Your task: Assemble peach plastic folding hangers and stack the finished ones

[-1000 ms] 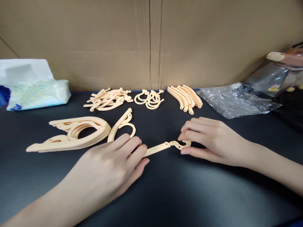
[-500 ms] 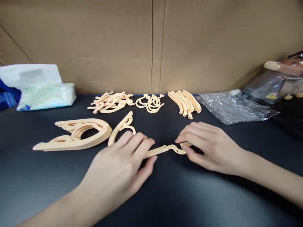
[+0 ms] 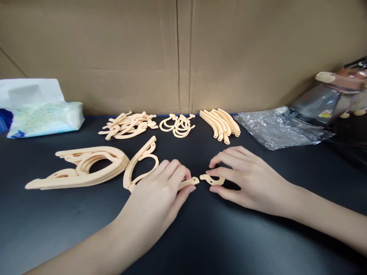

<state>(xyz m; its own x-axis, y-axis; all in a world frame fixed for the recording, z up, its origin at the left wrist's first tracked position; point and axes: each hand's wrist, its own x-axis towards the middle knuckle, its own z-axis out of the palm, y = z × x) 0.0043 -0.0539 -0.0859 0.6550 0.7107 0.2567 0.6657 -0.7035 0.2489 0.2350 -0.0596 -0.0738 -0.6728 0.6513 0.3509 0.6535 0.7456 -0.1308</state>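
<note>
My left hand [image 3: 160,194] lies on the black table [image 3: 200,236] with its fingers closed over a cream plastic hanger arm [image 3: 187,182]; only the arm's right tip shows. My right hand [image 3: 246,179] pinches a small cream hook piece [image 3: 211,179] between thumb and fingers. A narrow gap separates the arm's tip from the hook piece. Just left of my left hand lies a single curved hanger part [image 3: 139,162].
A stack of assembled hangers [image 3: 83,168] lies at the left. Along the back stand piles of cream parts [image 3: 127,125], hook loops [image 3: 177,124] and curved bars [image 3: 220,122]. Crumpled clear plastic [image 3: 275,130] and a tissue pack [image 3: 40,110] flank them. A cardboard wall [image 3: 183,53] rises behind.
The arm and the hook piece were touching end to end; now they lie slightly apart. Both hands have shifted a little to the left along the table.
</note>
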